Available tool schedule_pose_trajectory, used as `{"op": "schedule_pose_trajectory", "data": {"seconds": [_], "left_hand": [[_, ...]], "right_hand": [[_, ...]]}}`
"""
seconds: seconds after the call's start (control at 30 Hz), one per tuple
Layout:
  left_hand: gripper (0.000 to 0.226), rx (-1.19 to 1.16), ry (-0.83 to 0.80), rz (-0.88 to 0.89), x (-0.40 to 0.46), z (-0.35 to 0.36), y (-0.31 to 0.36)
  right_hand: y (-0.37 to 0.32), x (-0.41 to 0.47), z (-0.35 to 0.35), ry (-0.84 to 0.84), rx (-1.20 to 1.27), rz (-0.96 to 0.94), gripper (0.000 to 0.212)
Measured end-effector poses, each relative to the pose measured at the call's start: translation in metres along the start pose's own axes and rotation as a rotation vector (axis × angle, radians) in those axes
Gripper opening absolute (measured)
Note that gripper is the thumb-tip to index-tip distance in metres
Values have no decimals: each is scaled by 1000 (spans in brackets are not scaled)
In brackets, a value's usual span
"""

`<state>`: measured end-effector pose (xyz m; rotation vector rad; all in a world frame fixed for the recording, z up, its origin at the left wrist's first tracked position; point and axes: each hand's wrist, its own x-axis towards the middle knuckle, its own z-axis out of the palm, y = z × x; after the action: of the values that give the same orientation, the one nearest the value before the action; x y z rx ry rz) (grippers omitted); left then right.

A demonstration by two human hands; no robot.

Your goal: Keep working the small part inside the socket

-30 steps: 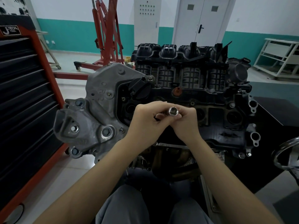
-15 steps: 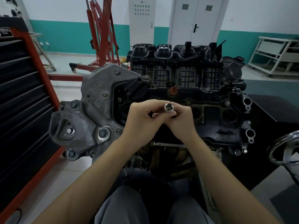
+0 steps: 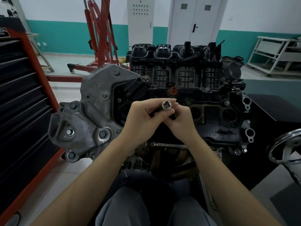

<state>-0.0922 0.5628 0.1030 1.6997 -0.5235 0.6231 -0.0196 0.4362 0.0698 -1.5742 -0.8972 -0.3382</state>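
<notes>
A shiny chrome socket (image 3: 166,105) sits pinched between the fingertips of both hands, its open square-drive end tipped up toward the camera, hovering at 12 o'clock from the wrists.

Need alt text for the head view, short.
Two bare hands, left hand and right hand, together hold a chrome socket, open end toward the camera, above an engine. A red tool cabinet stands at left.

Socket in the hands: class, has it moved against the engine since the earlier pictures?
Yes: the socket has crept up the picture, closer to the orange cap behind it.
</notes>
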Motion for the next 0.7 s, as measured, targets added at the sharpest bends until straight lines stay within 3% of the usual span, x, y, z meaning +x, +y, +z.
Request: {"op": "schedule_pose_trajectory", "data": {"seconds": [0.13, 0.3, 0.5, 0.7], "left_hand": [[32, -52, -77, 0, -1, -6, -1], [21, 112, 76, 45, 0, 0, -2], [30, -79, -44, -9, 2, -4, -1], [18, 114, 73, 70, 2, 0, -2]], "right_hand": [[-1, -1, 0, -14, -24, 26, 29], [-1, 2, 0, 22, -22, 33, 22], [-4, -1, -5, -54, -25, 13, 32], [-5, 0, -3, 32, -22, 20, 23]]}}
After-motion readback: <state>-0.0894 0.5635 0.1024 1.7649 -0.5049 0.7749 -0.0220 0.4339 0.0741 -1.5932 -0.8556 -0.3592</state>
